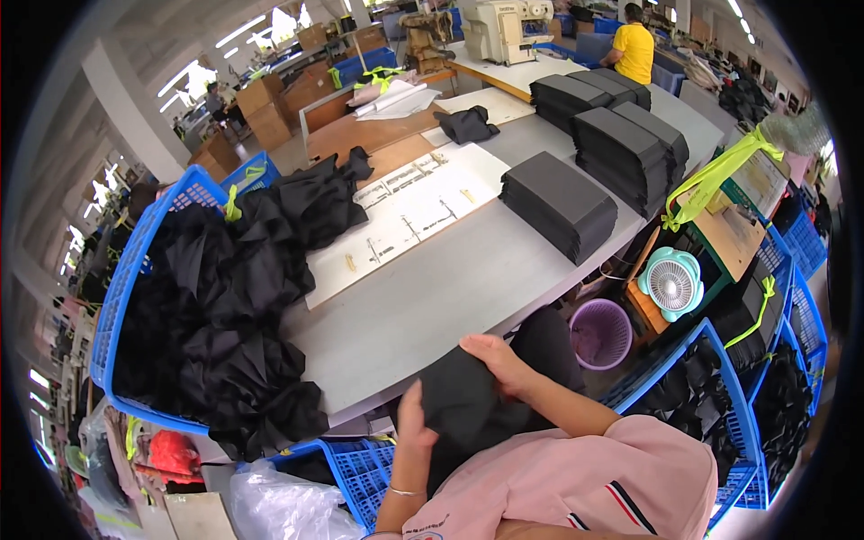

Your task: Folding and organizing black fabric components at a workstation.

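Observation:
Between my two hands, over my lap at the near edge of the table, is a black cloth piece [468, 400]. My left hand [415, 418] grips its left side, thumb upward, with the fingers mostly behind the cloth. On the upper right side my right hand [499, 364] holds the same piece, its fingers partly hidden. Left of them, a heap of crumpled black fabric pieces [225, 270] spills out of a blue plastic basket [106, 346] onto the table. A neat stack of black fabric pieces [558, 202] stands on the table's right side.
More black stacks [625, 148] stand farther back, near a sewing machine [508, 31]. A white template board [418, 211] lies on the grey table [405, 315]. To the right are a purple basket [601, 333], a teal fan [670, 282] and blue crates [742, 423]. A person in yellow [634, 49] sits beyond.

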{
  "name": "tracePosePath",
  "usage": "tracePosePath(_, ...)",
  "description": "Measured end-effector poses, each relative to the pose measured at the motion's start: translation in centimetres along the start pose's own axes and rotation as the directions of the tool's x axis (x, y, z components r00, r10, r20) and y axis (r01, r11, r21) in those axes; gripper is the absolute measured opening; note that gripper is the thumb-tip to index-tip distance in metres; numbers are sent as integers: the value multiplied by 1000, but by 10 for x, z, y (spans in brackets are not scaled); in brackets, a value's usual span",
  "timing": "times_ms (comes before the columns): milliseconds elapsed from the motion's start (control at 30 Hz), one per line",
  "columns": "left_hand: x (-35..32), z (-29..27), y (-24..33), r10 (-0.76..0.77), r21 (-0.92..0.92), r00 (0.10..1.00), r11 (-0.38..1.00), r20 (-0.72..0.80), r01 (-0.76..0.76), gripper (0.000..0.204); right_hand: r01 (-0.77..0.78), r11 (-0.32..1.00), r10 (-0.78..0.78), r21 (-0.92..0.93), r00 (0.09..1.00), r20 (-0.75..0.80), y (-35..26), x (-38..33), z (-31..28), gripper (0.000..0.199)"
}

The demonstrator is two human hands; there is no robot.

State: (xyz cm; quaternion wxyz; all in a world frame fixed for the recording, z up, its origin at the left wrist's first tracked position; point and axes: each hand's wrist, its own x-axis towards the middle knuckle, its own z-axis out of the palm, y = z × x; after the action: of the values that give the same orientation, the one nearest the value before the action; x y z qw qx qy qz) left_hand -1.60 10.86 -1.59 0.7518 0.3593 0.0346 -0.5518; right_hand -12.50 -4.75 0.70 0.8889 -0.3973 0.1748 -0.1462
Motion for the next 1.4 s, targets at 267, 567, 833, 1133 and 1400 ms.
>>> tracePosePath(267, -1, -25, -54, -129, 38, 862, 991, 490, 126, 42, -161, 923, 236, -349, 954, 184, 90, 32, -12, 20)
tracePosePath(567, -5, -20, -60, 153, 112, 791, 957, 593, -269, 41, 41, 948, -39, -315, 999, 10, 121, 7, -36, 17)
tracePosePath(833, 10, 55, 36, 649, 601, 700, 442, 299, -666, 74, -26, 899, -112, -436, 952, -286, 67, -10, -17, 14)
tracePosePath(1133, -16, 7, 25, 755, 836, 480, -544, 446, 79, 63, 437, 115, -612, -892, 738, 283, 46, 2, 22, 49)
tracePosePath(1400, -12, 7, 32, 898, 922, 297, -371, 326, 110, 61, 360, 35, -631, -932, 731, 259, 34, -1, 23, 21)
